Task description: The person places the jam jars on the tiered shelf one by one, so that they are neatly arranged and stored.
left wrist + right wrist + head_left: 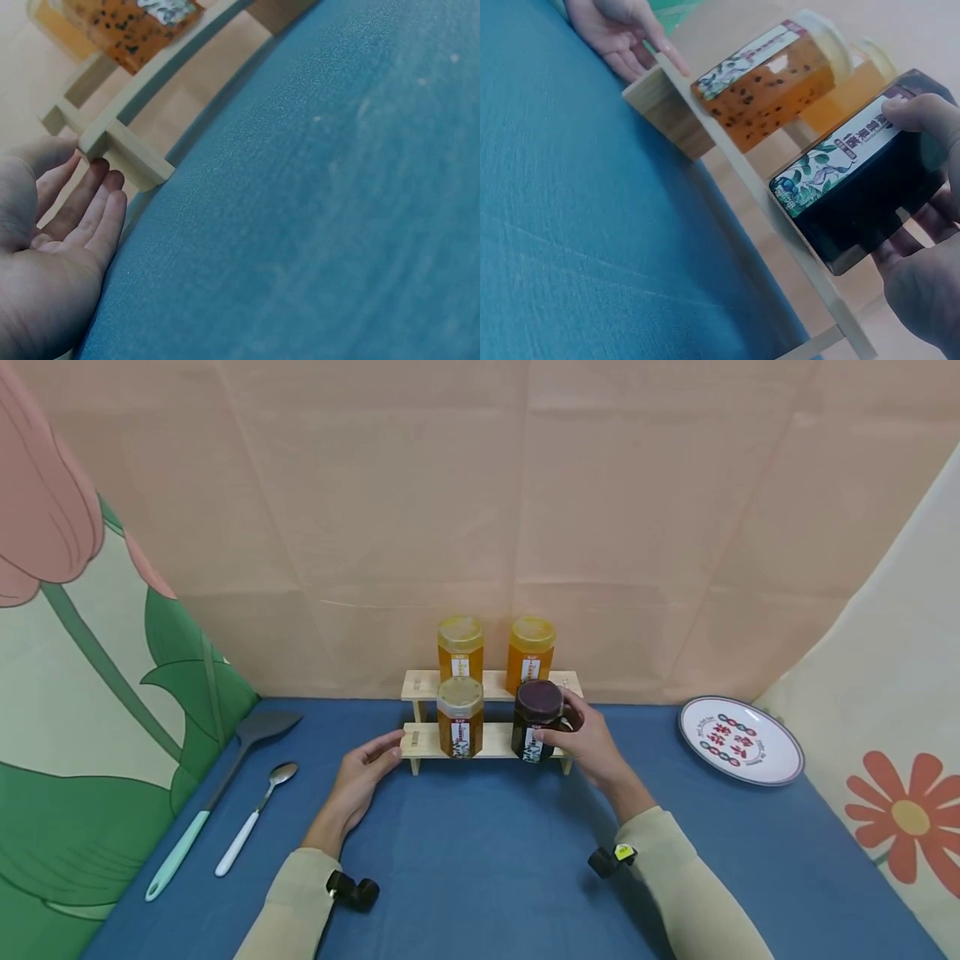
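A dark jar (pixel 537 720) with a purple lid is gripped by my right hand (pixel 594 745), its thumb over the white label. In the right wrist view, the jar's base (pixel 810 232) is right at the lower shelf's front edge. My left hand (pixel 362 781) holds the left end of the small two-step wooden rack (pixel 420 740), thumb and fingers around the shelf's corner (pixel 94 139). Beside the dark jar on the lower step stands an amber jar (pixel 461 718) with dark seeds. Two yellow-lidded honey-coloured jars, left (pixel 461 643) and right (pixel 531 652), stand on the upper step.
On the left of the blue cloth (pixel 480 860) lie a grey spatula (pixel 225 785) with a mint handle and a spoon (pixel 255 818) with a white handle. An oval white plate (pixel 780 760) with red markings lies at the right. A beige backdrop (pixel 480 510) hangs behind the rack.
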Demonstrator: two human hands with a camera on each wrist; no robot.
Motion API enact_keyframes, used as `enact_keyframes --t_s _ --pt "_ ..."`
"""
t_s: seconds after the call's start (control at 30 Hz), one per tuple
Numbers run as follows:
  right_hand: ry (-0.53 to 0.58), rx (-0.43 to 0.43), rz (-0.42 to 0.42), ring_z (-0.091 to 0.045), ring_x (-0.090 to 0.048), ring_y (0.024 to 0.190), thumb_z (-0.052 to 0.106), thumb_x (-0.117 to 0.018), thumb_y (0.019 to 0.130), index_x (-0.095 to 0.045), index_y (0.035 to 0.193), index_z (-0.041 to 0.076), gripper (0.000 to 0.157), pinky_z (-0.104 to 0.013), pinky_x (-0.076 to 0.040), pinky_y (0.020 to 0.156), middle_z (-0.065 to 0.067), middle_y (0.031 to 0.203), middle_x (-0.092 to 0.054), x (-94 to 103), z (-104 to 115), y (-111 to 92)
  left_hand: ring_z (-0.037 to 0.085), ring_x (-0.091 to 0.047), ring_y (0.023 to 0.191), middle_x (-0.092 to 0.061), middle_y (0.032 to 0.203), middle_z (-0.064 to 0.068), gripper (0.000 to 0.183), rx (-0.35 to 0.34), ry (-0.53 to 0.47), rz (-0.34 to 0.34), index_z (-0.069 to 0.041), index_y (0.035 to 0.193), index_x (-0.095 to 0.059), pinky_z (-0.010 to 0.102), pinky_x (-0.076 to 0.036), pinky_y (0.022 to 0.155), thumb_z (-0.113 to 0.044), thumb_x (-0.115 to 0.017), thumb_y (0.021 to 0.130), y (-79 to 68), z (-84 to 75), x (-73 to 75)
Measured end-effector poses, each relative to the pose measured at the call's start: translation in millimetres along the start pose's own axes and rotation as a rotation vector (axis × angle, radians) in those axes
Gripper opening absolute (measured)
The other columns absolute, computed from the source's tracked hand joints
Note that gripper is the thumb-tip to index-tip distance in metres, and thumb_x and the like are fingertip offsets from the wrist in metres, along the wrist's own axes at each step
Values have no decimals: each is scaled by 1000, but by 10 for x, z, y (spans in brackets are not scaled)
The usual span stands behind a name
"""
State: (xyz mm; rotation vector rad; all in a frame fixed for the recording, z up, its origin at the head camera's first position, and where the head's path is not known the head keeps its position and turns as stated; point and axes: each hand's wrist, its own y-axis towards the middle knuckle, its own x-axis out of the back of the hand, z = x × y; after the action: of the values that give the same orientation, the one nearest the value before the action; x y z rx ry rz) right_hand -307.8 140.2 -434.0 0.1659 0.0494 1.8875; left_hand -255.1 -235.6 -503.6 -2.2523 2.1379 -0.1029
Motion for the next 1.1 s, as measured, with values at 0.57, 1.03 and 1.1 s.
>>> enact_keyframes --t_s 0.57,1.03,1.1 --pt "-70 60 -86 -27 -54 136 11 -85 86 -49 150 16 74 -30 -50 114 -8 146 -56 -49 71 -105 8 -57 127 -51 154 9 47 8 -5 6 -13 150 -55 15 -52 105 -24 -62 105 -27 -12 9" --pt "-42 90 -84 -23 -56 130 13 -82 89 -50 150 18 69 -47 -42 123 -8 143 -59 -122 20 -22 5 -59 125 -51 155 10 47 4 -4 5 -12 150 -54 16 -52 105 -23 -62 105 -23 -9 24" --pt "-44 91 -85 -22 -57 129 13 -81 90 -50 150 18 68 -46 -42 123 -9 142 -60 -119 12 -9 6 -58 126 -51 154 10 47 6 -7 3 -12 150 -55 17 -52 106 -23 -62 105 -26 -10 13"
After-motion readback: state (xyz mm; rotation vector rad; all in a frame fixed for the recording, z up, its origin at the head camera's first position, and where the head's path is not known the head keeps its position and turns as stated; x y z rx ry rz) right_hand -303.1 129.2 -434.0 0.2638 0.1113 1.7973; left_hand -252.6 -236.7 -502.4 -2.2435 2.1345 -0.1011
